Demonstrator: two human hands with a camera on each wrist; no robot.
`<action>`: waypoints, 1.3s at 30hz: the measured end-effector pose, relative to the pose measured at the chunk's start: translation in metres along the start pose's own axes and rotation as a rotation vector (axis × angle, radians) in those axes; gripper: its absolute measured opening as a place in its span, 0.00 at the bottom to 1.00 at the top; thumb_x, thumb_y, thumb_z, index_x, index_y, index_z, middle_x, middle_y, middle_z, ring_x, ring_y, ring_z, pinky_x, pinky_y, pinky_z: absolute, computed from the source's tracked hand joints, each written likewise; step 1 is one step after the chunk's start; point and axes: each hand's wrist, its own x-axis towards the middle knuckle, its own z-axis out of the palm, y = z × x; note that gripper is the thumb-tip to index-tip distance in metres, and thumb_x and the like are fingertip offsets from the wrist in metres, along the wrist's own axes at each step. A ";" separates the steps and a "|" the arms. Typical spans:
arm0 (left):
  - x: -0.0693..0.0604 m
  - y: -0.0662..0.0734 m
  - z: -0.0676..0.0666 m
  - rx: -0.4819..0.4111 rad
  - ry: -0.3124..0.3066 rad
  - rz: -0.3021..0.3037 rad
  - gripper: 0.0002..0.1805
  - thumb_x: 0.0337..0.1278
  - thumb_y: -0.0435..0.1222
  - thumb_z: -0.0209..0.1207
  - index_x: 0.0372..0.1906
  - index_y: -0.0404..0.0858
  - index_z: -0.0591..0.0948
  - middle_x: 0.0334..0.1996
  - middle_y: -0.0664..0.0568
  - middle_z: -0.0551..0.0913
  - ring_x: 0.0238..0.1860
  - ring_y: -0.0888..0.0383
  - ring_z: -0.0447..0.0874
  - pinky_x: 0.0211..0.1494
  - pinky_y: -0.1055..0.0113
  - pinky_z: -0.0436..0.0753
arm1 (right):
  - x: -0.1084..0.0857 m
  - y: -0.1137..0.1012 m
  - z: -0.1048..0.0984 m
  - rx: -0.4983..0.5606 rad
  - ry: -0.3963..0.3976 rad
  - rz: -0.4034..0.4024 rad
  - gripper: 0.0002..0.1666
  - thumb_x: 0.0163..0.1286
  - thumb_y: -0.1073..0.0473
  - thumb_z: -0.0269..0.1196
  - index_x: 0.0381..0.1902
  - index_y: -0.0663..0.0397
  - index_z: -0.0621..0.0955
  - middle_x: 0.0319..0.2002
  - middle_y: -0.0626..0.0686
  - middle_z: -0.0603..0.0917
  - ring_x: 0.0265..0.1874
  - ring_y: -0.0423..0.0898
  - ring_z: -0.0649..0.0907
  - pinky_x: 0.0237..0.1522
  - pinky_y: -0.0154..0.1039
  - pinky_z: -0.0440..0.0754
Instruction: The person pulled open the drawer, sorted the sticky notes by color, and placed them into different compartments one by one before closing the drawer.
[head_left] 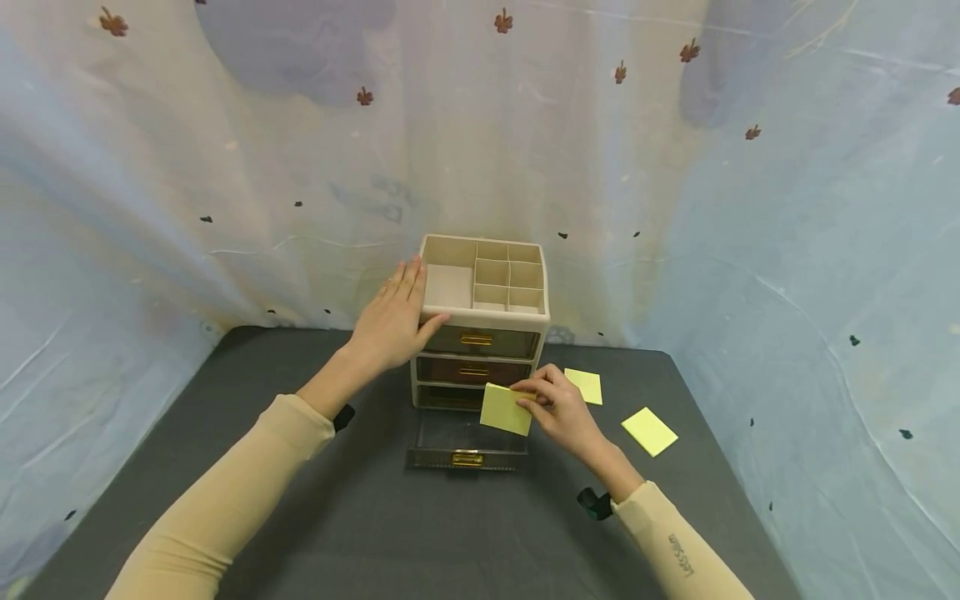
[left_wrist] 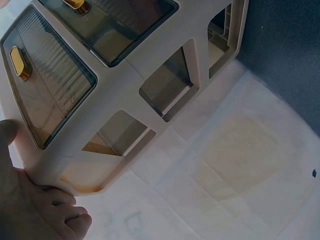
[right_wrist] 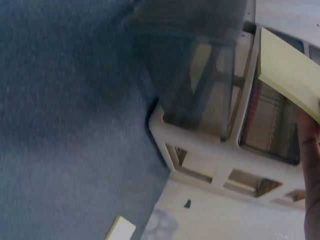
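A small cream desktop drawer organizer stands on the dark table, its bottom drawer pulled out. My left hand rests against the organizer's upper left side, fingers extended and thumb at the front edge. The left wrist view shows this hand at the corner beside the gold-handled top drawer. Between the thumb and fingers of my right hand is a yellow sticky note pad, held tilted above the open drawer. In the right wrist view the pad appears beside the clear drawer.
Two more yellow pads lie to the right, one near pad partly behind the right hand and another pad farther right. The organizer's top has open compartments. A patterned curtain hangs behind the table.
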 end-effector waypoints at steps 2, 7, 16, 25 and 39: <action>0.000 0.000 0.000 -0.001 -0.001 0.000 0.51 0.79 0.63 0.40 0.83 0.30 0.41 0.84 0.38 0.36 0.84 0.44 0.30 0.84 0.47 0.47 | 0.000 -0.001 0.005 0.004 -0.004 -0.014 0.15 0.62 0.71 0.75 0.46 0.56 0.89 0.40 0.52 0.78 0.34 0.44 0.82 0.34 0.35 0.86; 0.000 0.001 0.000 0.001 -0.001 -0.006 0.50 0.79 0.63 0.40 0.83 0.30 0.41 0.84 0.38 0.36 0.84 0.44 0.31 0.83 0.46 0.48 | 0.001 -0.006 0.016 0.016 -0.025 -0.022 0.15 0.62 0.70 0.75 0.47 0.56 0.88 0.41 0.53 0.78 0.35 0.45 0.82 0.36 0.35 0.87; -0.001 0.001 0.000 0.002 -0.010 -0.015 0.50 0.79 0.64 0.39 0.83 0.30 0.40 0.84 0.39 0.34 0.84 0.44 0.30 0.83 0.46 0.49 | 0.000 -0.012 0.037 0.059 -0.074 -0.009 0.14 0.65 0.68 0.73 0.48 0.55 0.88 0.41 0.51 0.77 0.36 0.44 0.83 0.36 0.35 0.86; -0.001 0.001 0.001 0.010 0.011 -0.010 0.50 0.79 0.64 0.40 0.83 0.30 0.42 0.84 0.38 0.36 0.84 0.44 0.31 0.83 0.46 0.50 | 0.000 -0.017 0.058 0.067 -0.104 -0.030 0.13 0.65 0.68 0.73 0.47 0.55 0.88 0.41 0.50 0.77 0.34 0.42 0.81 0.36 0.32 0.85; -0.002 0.001 0.000 0.014 0.003 -0.008 0.51 0.79 0.64 0.40 0.83 0.30 0.42 0.84 0.39 0.34 0.84 0.44 0.30 0.84 0.47 0.49 | 0.007 -0.029 0.079 0.095 -0.180 -0.024 0.12 0.69 0.66 0.71 0.49 0.55 0.88 0.41 0.50 0.77 0.34 0.41 0.79 0.36 0.30 0.83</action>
